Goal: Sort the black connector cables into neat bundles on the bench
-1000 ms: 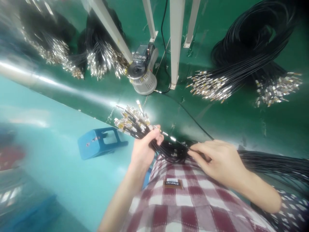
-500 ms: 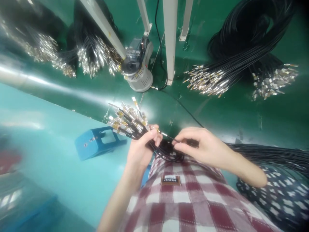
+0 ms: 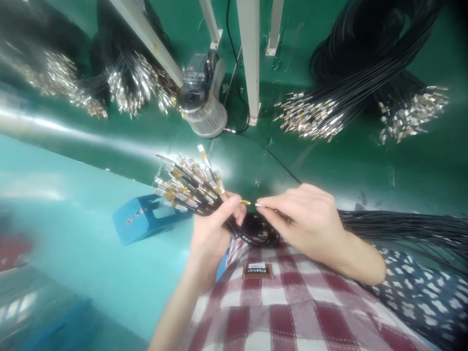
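Closest in, over the checked shirt (image 3: 288,302), the left hand (image 3: 212,229) grips a fanned bundle of black cables (image 3: 190,187), its fingers wrapped tight round the stems so the metal-tipped ends splay toward ten o'clock. The right hand (image 3: 307,219) pinches a single cable (image 3: 256,204) between thumb and forefinger, its tip nearly touching the left thumb. The risk I see is the loose black strands in the lap snagging that one cable, or the left grip slackening so the fan spills off the desk (image 3: 329,165) edge. A blue foot pedal (image 3: 144,219) sits on the floor at nine o'clock. Farther out at twelve stands a grey round machine (image 3: 203,105) beside white frame posts (image 3: 250,58), and heaps of finished cables (image 3: 321,112) lie at two o'clock and eleven, well apart from the hands
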The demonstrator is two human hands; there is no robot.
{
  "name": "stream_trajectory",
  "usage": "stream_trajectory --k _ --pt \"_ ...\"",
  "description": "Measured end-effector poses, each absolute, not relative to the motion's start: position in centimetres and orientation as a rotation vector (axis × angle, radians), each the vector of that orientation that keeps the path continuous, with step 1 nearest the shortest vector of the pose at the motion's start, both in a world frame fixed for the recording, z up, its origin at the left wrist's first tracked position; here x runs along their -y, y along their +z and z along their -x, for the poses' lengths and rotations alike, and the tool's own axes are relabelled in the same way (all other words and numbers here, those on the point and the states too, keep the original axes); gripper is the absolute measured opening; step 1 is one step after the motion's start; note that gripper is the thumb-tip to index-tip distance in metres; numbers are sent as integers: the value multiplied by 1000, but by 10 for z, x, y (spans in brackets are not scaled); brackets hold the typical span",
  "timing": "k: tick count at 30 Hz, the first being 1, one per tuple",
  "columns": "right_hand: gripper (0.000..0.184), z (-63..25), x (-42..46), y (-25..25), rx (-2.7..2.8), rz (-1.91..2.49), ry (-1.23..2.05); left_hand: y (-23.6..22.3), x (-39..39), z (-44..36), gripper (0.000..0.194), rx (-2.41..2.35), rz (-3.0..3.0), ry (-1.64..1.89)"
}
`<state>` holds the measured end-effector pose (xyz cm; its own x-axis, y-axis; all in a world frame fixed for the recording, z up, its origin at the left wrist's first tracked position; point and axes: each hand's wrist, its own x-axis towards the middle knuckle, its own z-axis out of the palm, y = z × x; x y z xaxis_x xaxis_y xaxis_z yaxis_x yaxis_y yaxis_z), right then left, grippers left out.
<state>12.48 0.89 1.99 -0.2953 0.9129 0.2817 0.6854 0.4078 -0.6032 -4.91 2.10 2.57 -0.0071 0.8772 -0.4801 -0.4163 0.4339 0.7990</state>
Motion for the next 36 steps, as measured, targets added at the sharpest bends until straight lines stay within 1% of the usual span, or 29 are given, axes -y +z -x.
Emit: stream_trajectory --k 3,5,7,10,12,19,22,25,27,29,31,33,36 --pt "22 -125 -8 21 2089 1356 465 27 -21 48 14 -1196 -529 1075" --pt "20 -125 -9 24 2057 1345 545 28 -20 48 11 -1209 -531 1078" --pt "17 -124 -12 28 2000 1342 737 28 -19 49 8 -1217 -539 1079" --pt "15 -124 -15 35 1869 1356 1148 29 -17 49 4 -1213 -570 1055" --pt "14 -124 -17 37 1824 1363 1269 29 -17 50 5 -1200 -584 1041" --pt "10 -125 -15 39 1972 1367 1028 31 -15 48 9 -1235 -597 1027" --pt "13 -124 -14 41 2001 1324 909 33 -13 47 10 -1229 -613 1030" --pt "9 -122 -13 43 1980 1324 842 33 -10 46 13 -1204 -655 1030" --pt "9 -120 -15 44 1872 1349 1013 33 -8 46 14 -1193 -676 1020" --pt "10 -119 -19 44 1675 1348 1319 32 -6 46 14 -1191 -679 1012" --pt "12 -120 -22 43 1476 1314 1549 31 -4 46 14 -1189 -686 1016" --pt "11 -123 -23 43 1412 1265 1645 30 -2 45 14 -1189 -704 1017" --pt "6 -133 -20 44 1538 1244 1661 30 -1 46 12 -1197 -728 992"
